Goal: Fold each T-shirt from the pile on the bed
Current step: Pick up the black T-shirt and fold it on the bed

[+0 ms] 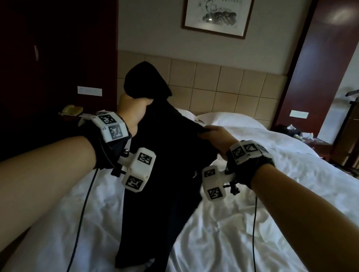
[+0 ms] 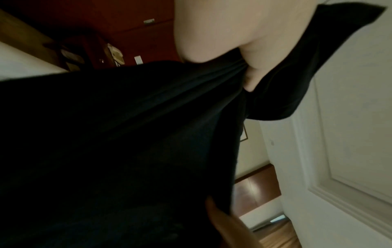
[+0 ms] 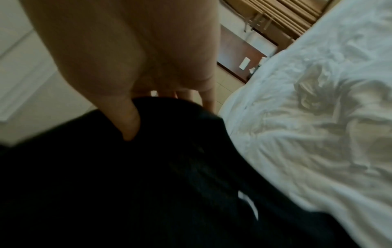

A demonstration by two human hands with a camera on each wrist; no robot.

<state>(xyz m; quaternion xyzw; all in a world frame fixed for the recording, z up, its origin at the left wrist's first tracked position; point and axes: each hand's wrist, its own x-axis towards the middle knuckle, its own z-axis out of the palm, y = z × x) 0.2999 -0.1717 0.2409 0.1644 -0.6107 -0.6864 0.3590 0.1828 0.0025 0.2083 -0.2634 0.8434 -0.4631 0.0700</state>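
The left hand (image 1: pixel 131 109) holds a bunch of the black T-shirt (image 1: pixel 165 181) tight in its fist, up high. The right hand (image 1: pixel 213 137) pinches the top edge of the same shirt, a bit lower and to the right. Both hands are closed on cloth.

The shirt could go down crooked. The left hand is higher than the right, and it holds a thick bunch, not a flat edge, so one side may land wrinkled or folded under. A sleeve part sticks up above the left fist and could flop the wrong way. If either pinch slips, the shirt may fall in a heap.

The shirt is very dark and soft. It hangs long and narrow between the hands, over the middle of the white bed (image 1: pixel 278 225). Its bottom end touches the sheet on the near side and bunches up there. It is not spread flat and not folded yet. No other shirts show in these views.
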